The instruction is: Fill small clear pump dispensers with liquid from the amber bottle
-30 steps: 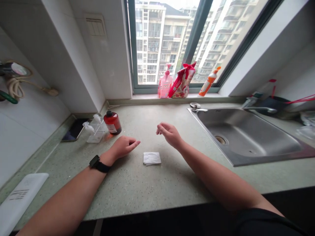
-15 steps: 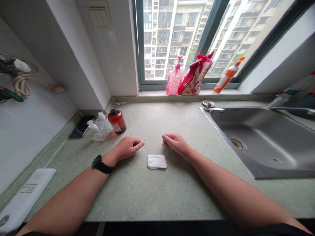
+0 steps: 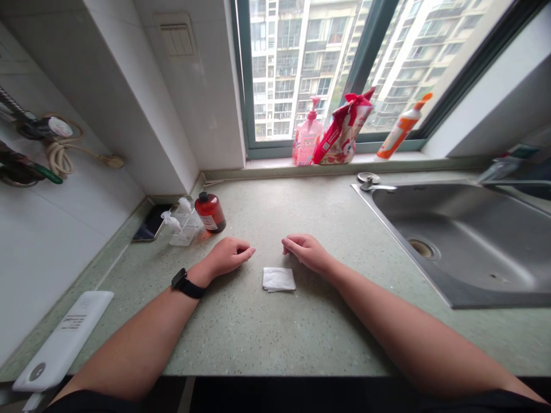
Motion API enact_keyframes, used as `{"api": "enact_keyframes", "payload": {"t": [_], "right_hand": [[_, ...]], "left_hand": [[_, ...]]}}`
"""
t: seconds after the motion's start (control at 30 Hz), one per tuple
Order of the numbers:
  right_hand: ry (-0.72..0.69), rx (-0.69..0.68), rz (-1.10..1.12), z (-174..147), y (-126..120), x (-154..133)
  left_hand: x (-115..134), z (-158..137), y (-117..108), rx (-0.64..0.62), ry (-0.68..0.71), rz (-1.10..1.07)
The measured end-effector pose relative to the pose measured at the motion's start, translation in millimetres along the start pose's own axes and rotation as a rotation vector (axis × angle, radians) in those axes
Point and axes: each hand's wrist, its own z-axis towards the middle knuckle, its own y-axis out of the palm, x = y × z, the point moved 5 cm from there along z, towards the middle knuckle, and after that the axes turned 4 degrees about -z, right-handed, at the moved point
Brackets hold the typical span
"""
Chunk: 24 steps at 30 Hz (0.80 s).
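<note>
My left hand (image 3: 229,256), with a black watch (image 3: 187,283) on its wrist, rests on its side on the counter with loosely curled fingers, thumb against them. My right hand (image 3: 306,250) lies opposite, its fingers also folded in. Nothing shows in either hand. A folded white tissue (image 3: 279,279) lies flat on the counter just nearer to me than the gap between the hands, touched by neither. Beyond my left hand stands a red-brown bottle (image 3: 210,213) with a black cap, beside a clear plastic container (image 3: 184,230) with small white objects on or in it.
A dark phone-like slab (image 3: 151,223) lies in the left corner of the speckled counter (image 3: 253,338). A long white device (image 3: 69,338) is at the left front. To the right sits a steel sink (image 3: 465,235). On the windowsill stand a pink pump bottle (image 3: 307,140), a red bag (image 3: 344,132) and an orange-white bottle (image 3: 400,132).
The camera view has shifted slightly, so the counter things appear a little further right. Both hands keep nearly the same pose, and the tissue stays where it was on the counter.
</note>
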Motion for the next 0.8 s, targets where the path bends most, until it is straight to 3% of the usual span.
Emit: {"api": "enact_keyframes", "payload": {"t": [0.13,0.2,0.37,0.47,0.57,0.8], "right_hand": [[0.033,-0.031,0.021,0,-2,4],[0.029,-0.034,0.013,0,-2,5],[0.009,-0.045,-0.003,1,-3,6],[0.018,-0.047,0.007,1,-4,8],[0.032,-0.051,0.017,1,-4,10],[0.026,-0.074,0.011,2,-4,9]], "left_hand": [[0,0,0,0.007,0.02,-0.002],[1,-1,-6,0.109,0.065,0.023],[5,-19,-46,0.746,0.227,0.31],[-4,-28,-63,0.958,0.245,0.418],[-24,-28,-72,1.038,0.187,0.396],[-73,-16,-66,1.014,0.005,0.091]]}}
